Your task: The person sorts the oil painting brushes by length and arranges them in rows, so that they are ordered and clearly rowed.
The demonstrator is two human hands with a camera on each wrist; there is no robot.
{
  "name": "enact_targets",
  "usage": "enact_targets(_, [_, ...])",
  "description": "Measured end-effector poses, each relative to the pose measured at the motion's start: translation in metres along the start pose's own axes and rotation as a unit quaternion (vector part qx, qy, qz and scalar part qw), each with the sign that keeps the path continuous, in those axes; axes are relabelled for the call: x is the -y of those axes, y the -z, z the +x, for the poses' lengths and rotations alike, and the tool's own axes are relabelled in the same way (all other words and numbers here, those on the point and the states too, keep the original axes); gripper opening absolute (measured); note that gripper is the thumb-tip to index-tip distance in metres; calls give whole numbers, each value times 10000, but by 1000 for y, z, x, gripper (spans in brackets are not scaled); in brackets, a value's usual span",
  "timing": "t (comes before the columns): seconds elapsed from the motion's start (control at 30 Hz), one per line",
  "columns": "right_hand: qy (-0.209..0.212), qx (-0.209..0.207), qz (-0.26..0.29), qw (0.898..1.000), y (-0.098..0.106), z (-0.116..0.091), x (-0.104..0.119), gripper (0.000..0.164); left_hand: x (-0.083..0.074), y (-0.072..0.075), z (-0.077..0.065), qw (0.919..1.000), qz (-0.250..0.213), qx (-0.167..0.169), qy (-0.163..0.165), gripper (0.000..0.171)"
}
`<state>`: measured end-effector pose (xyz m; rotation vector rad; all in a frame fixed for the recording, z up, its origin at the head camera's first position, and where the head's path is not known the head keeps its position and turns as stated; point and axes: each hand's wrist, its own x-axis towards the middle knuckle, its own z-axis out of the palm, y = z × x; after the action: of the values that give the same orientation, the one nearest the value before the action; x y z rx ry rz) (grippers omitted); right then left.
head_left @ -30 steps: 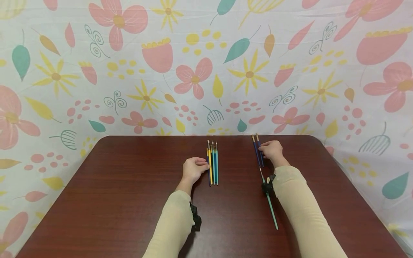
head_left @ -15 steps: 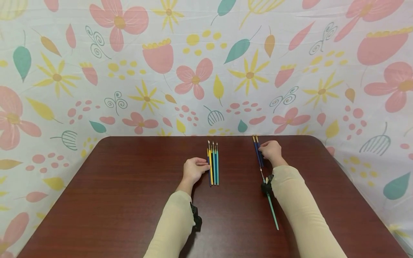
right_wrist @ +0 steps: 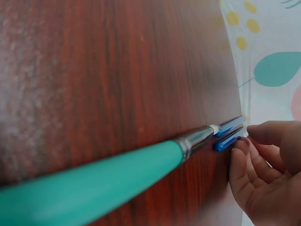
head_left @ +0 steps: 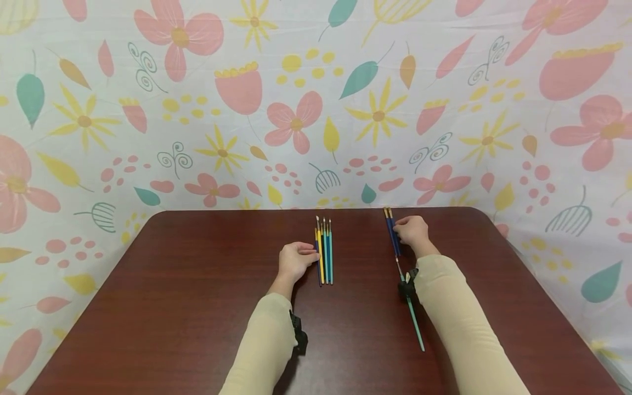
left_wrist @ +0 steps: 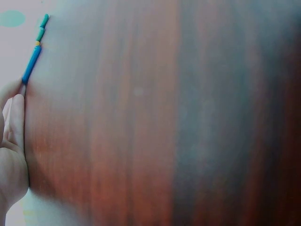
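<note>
In the head view my left hand (head_left: 294,260) pinches a dark blue paintbrush (head_left: 319,277) at the left end of a row. Beside it in the row lie a yellow paintbrush (head_left: 321,258) and several blue and teal paintbrushes (head_left: 331,260). My right hand (head_left: 412,230) pinches the right one of two dark blue paintbrushes (head_left: 390,226), which lie side by side near the back edge. In the right wrist view, curled fingers and thumb (right_wrist: 270,133) meet at that brush. Below my right hand, a teal paintbrush (head_left: 416,323) slants toward the front, partly hidden by the wrist camera.
Everything lies on a dark brown wooden table (head_left: 173,307). A flower-patterned cloth (head_left: 296,66) hangs right behind its back edge. A black wrist camera (head_left: 407,288) sits above the teal paintbrush. Bare tabletop shows between the two groups of brushes.
The right dark blue paintbrush has shifted slightly left in my right hand, closer to its neighbour. My left hand and the row of brushes keep their places.
</note>
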<state>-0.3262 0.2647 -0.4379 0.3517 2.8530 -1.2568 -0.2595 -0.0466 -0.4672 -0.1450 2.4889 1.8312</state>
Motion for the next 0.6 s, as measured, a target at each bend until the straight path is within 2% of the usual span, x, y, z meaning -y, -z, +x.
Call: enact_targets(0.6, [113,198,400,9989,6,-9,-4,41,3,-1,3,9999,-59,-7,-92,27])
